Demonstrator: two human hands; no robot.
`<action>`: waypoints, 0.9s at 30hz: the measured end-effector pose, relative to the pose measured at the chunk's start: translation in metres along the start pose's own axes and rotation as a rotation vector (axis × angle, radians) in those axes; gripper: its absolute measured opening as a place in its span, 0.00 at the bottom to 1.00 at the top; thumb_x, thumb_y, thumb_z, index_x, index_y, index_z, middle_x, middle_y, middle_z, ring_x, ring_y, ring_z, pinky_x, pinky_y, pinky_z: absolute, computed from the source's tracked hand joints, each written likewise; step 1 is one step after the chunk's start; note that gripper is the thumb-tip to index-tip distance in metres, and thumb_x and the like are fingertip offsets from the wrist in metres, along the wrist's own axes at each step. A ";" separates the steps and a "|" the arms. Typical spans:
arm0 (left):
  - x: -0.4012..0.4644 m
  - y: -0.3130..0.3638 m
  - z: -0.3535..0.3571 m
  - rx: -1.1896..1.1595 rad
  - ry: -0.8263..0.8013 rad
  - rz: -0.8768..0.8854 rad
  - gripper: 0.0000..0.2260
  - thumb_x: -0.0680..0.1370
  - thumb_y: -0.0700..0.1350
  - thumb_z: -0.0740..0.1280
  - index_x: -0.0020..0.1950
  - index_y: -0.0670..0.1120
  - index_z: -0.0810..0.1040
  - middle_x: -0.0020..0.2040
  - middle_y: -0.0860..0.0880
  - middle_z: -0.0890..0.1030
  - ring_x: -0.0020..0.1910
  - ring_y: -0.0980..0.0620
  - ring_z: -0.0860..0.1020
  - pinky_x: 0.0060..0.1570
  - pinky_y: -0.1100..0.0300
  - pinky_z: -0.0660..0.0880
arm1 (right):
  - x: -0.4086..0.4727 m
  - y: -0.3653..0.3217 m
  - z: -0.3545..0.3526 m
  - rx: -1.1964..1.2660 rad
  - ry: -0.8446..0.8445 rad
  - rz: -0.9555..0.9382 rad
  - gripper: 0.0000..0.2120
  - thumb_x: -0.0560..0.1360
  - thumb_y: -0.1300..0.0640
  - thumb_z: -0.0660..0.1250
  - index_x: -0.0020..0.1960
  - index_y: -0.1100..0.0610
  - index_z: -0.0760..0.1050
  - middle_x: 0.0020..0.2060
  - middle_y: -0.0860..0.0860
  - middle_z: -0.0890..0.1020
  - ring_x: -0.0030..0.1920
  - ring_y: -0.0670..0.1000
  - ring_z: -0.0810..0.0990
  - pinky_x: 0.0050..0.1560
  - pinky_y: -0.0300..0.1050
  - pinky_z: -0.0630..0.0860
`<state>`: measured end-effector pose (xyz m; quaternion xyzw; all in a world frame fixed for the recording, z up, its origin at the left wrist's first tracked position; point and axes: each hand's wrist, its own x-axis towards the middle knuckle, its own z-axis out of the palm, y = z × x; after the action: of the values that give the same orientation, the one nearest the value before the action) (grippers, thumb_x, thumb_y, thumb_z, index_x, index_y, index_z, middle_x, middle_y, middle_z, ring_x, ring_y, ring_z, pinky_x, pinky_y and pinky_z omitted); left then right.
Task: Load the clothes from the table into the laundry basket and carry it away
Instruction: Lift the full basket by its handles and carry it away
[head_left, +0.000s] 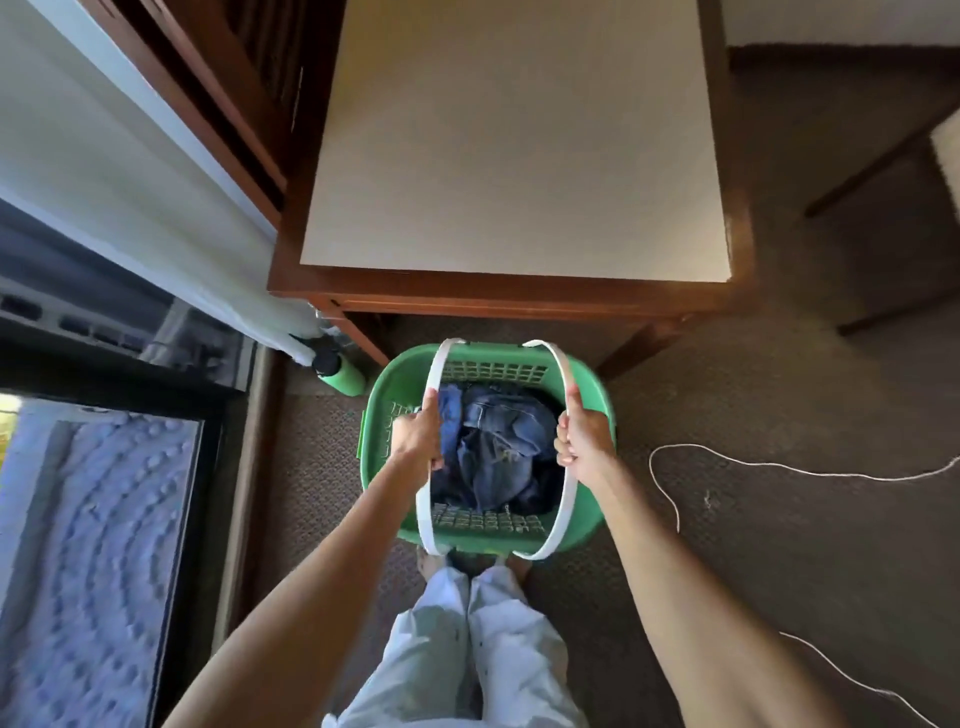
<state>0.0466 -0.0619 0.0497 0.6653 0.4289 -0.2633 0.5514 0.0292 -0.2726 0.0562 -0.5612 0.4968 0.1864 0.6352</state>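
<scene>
Left hand (415, 436) and right hand (582, 439) each grip a white handle of the green basket (397, 379) (denim clothes (498, 447) inside); fingers curled tight round both; table (514, 145) beyond.

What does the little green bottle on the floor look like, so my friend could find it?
Start at the big wooden table with the pale top, then look down at the carpet by its front left leg. The bottle lies there on its side, just left of the green laundry basket. It is bright green like the basket but far smaller, with a black cap.
</scene>
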 end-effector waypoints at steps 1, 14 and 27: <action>0.006 0.001 -0.007 0.032 0.009 0.022 0.24 0.79 0.65 0.63 0.35 0.46 0.69 0.27 0.51 0.67 0.22 0.51 0.66 0.26 0.61 0.66 | 0.005 0.000 -0.001 -0.008 0.020 -0.014 0.28 0.77 0.33 0.62 0.30 0.53 0.64 0.19 0.48 0.62 0.16 0.46 0.59 0.19 0.34 0.53; 0.123 -0.041 -0.042 0.718 0.447 0.255 0.19 0.83 0.53 0.57 0.73 0.53 0.67 0.67 0.38 0.74 0.64 0.35 0.75 0.63 0.40 0.68 | 0.146 0.036 -0.064 -0.829 0.266 -0.169 0.25 0.85 0.47 0.49 0.70 0.64 0.69 0.68 0.68 0.72 0.67 0.67 0.73 0.68 0.60 0.69; 0.181 -0.086 -0.036 0.572 0.186 0.080 0.42 0.70 0.61 0.77 0.73 0.47 0.57 0.65 0.38 0.74 0.57 0.39 0.76 0.53 0.48 0.75 | 0.181 0.051 -0.068 -0.942 0.164 -0.226 0.26 0.85 0.58 0.58 0.78 0.63 0.52 0.72 0.67 0.69 0.67 0.68 0.74 0.66 0.60 0.72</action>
<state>0.0577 0.0255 -0.1335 0.8313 0.3595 -0.2895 0.3097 0.0389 -0.3765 -0.1145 -0.8507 0.3429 0.2761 0.2874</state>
